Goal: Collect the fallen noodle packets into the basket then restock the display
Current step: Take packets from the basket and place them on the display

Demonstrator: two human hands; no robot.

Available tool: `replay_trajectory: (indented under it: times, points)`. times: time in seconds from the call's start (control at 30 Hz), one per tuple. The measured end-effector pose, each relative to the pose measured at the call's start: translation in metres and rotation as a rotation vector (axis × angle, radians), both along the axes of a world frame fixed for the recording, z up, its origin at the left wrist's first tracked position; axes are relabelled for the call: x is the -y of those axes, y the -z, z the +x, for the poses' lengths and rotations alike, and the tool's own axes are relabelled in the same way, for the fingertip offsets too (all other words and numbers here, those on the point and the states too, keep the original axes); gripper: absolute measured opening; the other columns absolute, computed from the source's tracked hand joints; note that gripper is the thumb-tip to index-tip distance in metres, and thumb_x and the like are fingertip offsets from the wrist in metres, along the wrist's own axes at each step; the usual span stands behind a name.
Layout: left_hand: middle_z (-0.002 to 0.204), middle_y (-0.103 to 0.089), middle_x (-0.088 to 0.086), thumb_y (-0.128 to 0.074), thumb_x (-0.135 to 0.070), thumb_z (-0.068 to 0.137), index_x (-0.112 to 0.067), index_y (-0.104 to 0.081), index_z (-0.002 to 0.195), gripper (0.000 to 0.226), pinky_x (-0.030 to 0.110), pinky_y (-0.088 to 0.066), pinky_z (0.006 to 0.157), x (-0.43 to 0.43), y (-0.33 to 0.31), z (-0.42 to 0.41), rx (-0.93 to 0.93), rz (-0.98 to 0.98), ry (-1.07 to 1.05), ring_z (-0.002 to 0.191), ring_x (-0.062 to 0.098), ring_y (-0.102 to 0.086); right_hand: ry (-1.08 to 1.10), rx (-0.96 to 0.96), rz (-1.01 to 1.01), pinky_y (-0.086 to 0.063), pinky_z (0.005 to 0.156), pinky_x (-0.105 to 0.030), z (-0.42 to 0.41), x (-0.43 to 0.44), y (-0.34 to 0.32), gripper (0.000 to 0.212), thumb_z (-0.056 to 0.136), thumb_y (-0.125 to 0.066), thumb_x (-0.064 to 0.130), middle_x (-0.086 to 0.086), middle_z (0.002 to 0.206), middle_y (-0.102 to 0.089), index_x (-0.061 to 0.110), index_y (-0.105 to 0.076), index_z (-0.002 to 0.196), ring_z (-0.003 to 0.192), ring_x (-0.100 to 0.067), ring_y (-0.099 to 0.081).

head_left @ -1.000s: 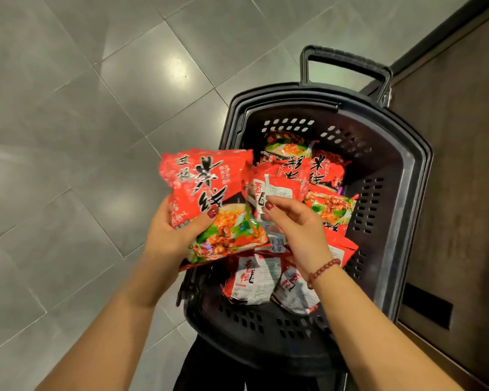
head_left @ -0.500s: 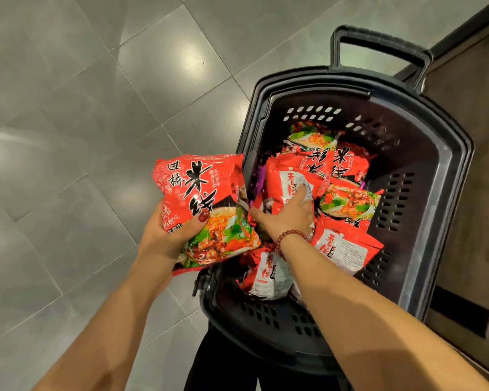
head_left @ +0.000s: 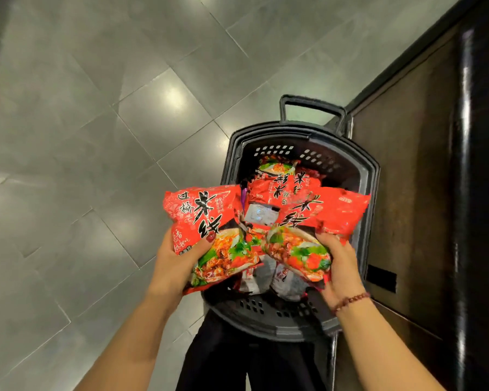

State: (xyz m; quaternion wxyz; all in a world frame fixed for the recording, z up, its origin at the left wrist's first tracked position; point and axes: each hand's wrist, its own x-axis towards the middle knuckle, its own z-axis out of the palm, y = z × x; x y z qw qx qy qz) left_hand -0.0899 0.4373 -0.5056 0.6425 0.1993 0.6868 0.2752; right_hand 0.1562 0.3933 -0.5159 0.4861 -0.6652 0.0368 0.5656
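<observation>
From the head camera, two glossy, crinkled red plastic noodle packets printed with black characters and a noodle-bowl picture are held above the one black basket (head_left: 371, 193): the left hand (head_left: 177, 262) grips the left packet (head_left: 206, 218) with its thumb curled over the front, and the right hand (head_left: 340, 266) clutches the right packet (head_left: 319, 218) by its lower corner. Inside the basket, a hard plastic tub with perforated walls and one looped handle (head_left: 311, 104), lie at least four more packets (head_left: 277, 190), some face up, some showing pale backs. It stands on smooth grey square floor tiles (head_left: 96, 136) beside a dark panel (head_left: 407, 193), and one beaded bracelet (head_left: 350, 301) circles the right wrist.
</observation>
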Motion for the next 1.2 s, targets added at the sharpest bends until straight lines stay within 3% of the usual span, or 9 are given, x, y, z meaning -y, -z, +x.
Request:
replay_trajectory:
  times: [0.1,0.27,0.4,0.57,0.67,0.8,0.93,1.1,1.2]
  points:
    - [0.091,-0.075,-0.006,-0.081,-0.031,0.072,-0.035,-0.055,0.106,0.042,0.028,-0.056,0.060,0.000,-0.053,0.002,0.044,0.029,0.080,0.079,0.016,-0.073,0.116,-0.115,0.087,-0.049,0.091,-0.056,0.004,0.018,-0.068,0.066,0.066,-0.074,0.019,-0.027,0.121,-0.060,0.000,-0.055,0.126,0.107,-0.043,-0.061]
    - [0.085,-0.075,-0.004,-0.081,-0.015,0.075,-0.031,-0.057,0.105,0.041,0.029,-0.056,0.060,-0.009,-0.144,0.014,0.046,0.124,0.275,0.072,0.014,-0.073,0.187,-0.143,0.259,-0.055,0.083,-0.053,0.004,0.048,-0.179,0.114,0.038,-0.094,0.037,-0.027,0.129,-0.056,-0.001,-0.047,0.135,0.105,-0.036,-0.065]
    - [0.079,-0.075,-0.011,-0.090,-0.022,0.061,-0.031,-0.060,0.103,0.053,0.032,-0.053,0.065,-0.010,-0.212,0.032,0.094,0.210,0.431,0.071,0.011,-0.072,0.232,-0.089,0.423,-0.044,0.092,-0.064,0.009,0.081,-0.247,0.097,0.042,-0.094,0.035,-0.025,0.122,-0.062,0.005,-0.057,0.126,0.106,-0.041,-0.063]
    - [0.082,-0.076,-0.002,-0.091,-0.030,0.059,-0.022,-0.057,0.113,0.064,0.031,-0.056,0.053,-0.004,-0.265,0.066,0.200,0.240,0.618,0.069,0.018,-0.073,0.362,-0.003,0.535,-0.057,0.080,-0.046,0.019,0.134,-0.303,0.088,0.051,-0.088,0.019,-0.026,0.117,-0.063,-0.006,-0.050,0.127,0.102,-0.039,-0.064]
    - [0.095,-0.076,0.002,-0.094,-0.050,0.025,-0.031,-0.055,0.122,0.106,0.043,-0.058,0.071,0.003,-0.283,0.091,0.227,0.255,0.754,0.082,0.026,-0.073,0.471,0.034,0.540,-0.058,0.068,-0.037,0.025,0.168,-0.320,0.070,0.060,-0.077,0.004,-0.025,0.104,-0.067,-0.011,-0.051,0.123,0.087,-0.033,-0.070]
    - [0.095,-0.076,0.003,-0.092,-0.060,0.010,-0.026,-0.062,0.116,0.115,0.044,-0.054,0.080,0.020,-0.305,0.135,0.293,0.299,0.916,0.085,0.024,-0.073,0.595,0.159,0.531,-0.058,0.072,-0.037,0.032,0.212,-0.331,0.079,0.035,-0.097,0.024,-0.023,0.109,-0.068,0.001,-0.068,0.105,0.095,-0.033,-0.068]
    - [0.091,-0.076,-0.003,-0.089,-0.058,0.008,-0.028,-0.061,0.114,0.114,0.039,-0.052,0.074,0.043,-0.319,0.173,0.323,0.325,1.057,0.080,0.019,-0.073,0.740,0.314,0.488,-0.053,0.091,-0.044,0.035,0.249,-0.336,0.102,0.035,-0.097,0.036,-0.018,0.116,-0.067,0.005,-0.057,0.123,0.108,-0.032,-0.064]
    - [0.086,-0.076,-0.004,-0.089,-0.058,-0.003,-0.027,-0.062,0.105,0.116,0.033,-0.049,0.071,0.091,-0.339,0.218,0.410,0.353,1.223,0.074,0.013,-0.073,0.793,0.544,0.337,-0.053,0.080,-0.018,0.033,0.295,-0.345,0.057,0.075,-0.078,0.012,0.013,0.111,-0.071,0.030,-0.053,0.123,0.105,-0.005,-0.064]
    - [0.095,-0.076,0.000,-0.091,-0.059,0.002,-0.029,-0.064,0.112,0.117,0.035,-0.051,0.075,0.126,-0.338,0.242,0.424,0.342,1.312,0.084,0.018,-0.073,0.801,0.671,0.209,-0.050,0.083,-0.018,0.035,0.330,-0.351,0.064,0.066,-0.078,0.032,0.021,0.112,-0.066,0.038,-0.049,0.123,0.104,0.003,-0.061]
